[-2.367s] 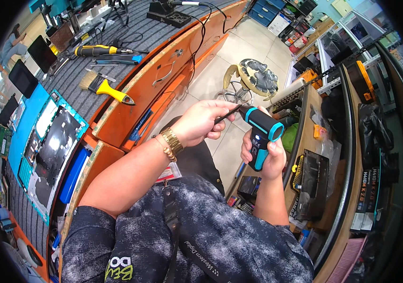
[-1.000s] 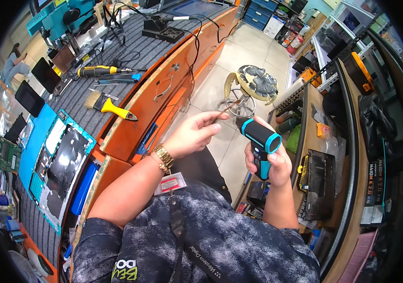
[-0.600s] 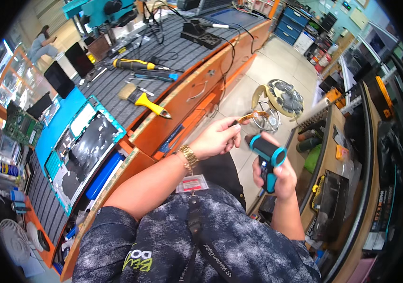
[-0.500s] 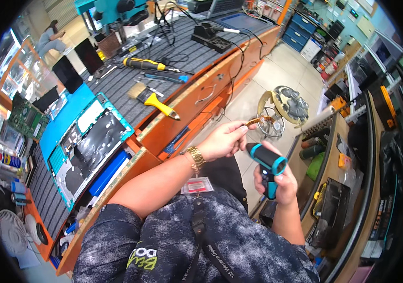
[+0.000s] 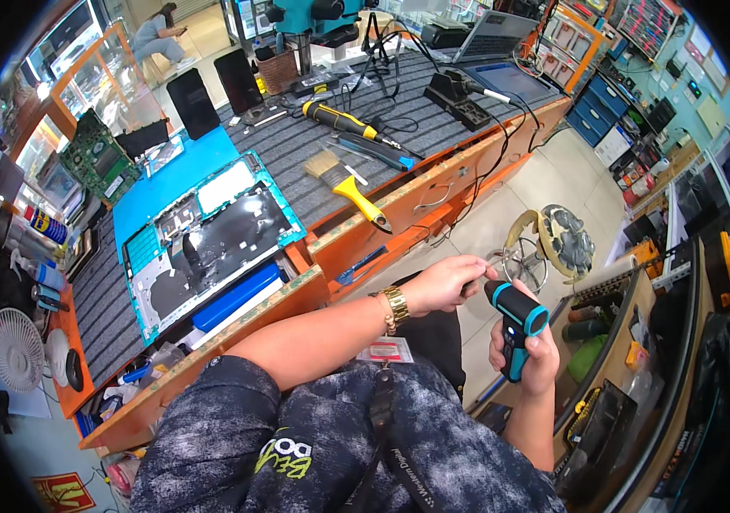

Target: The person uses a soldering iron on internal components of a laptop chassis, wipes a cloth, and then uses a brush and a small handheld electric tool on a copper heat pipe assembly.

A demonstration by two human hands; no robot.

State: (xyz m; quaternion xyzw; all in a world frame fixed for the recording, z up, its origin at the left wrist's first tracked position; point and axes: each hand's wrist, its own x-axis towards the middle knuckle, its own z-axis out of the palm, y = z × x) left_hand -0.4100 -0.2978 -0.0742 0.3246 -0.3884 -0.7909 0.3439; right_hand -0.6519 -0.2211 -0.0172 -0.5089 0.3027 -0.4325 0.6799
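My right hand (image 5: 529, 357) is wrapped round the grip of a black and teal pistol-shaped handheld blower (image 5: 519, 309). The blower's dark nozzle points toward my left hand (image 5: 446, 285), whose fingers are pinched together just short of it. Whatever sits between those fingertips is too small and hidden to name now. Both hands are held above the floor, beside the bench. To their left, an opened laptop casing (image 5: 220, 244) with a teal edge and black film lies partly on a blue mat (image 5: 151, 201).
On the striped bench lie a yellow-handled brush (image 5: 348, 190), a yellow and black screwdriver (image 5: 339, 120) and a blue cutter (image 5: 382, 152). Below are open wooden drawers (image 5: 433, 192). A round stool (image 5: 566, 244) stands beyond my hands; a cluttered shelf (image 5: 613, 342) is on the right.
The view has swung, shifting the bench rightward in it. The small brownish strip seen in my left fingers earlier no longer shows clearly. My right hand keeps its grip on the blower.
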